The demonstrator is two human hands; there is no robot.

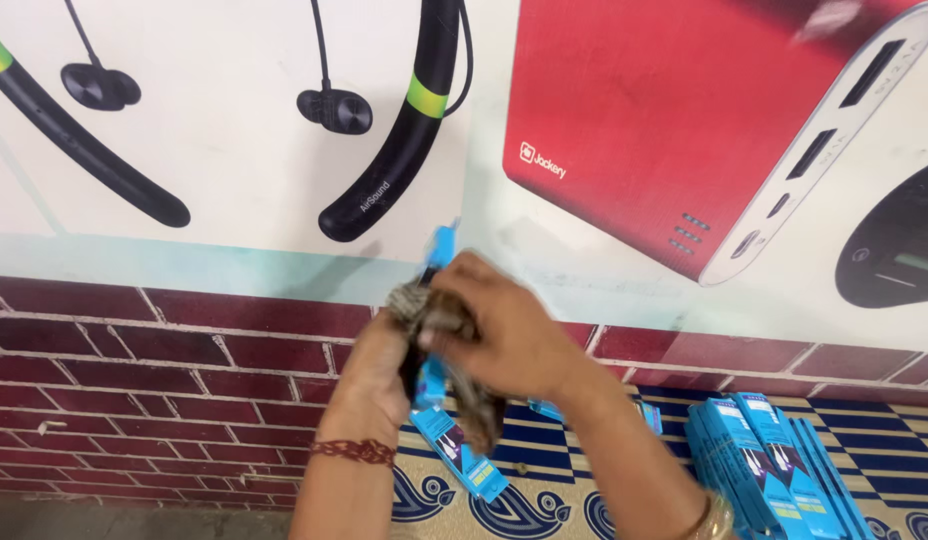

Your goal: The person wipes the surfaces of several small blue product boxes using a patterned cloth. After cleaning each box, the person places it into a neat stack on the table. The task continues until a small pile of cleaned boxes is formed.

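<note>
Bright even light, motion-blurred hands (pixel 464 330)

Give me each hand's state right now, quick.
Left hand: closed on a blue packet.
Right hand: closed on a grey-brown cloth.

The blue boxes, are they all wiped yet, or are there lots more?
One is being done: the left hand holds a blue box while the right hand rubs it with a brownish cloth. A row of blue boxes stands on the patterned mat at right; I cannot tell which are already wiped.
</note>
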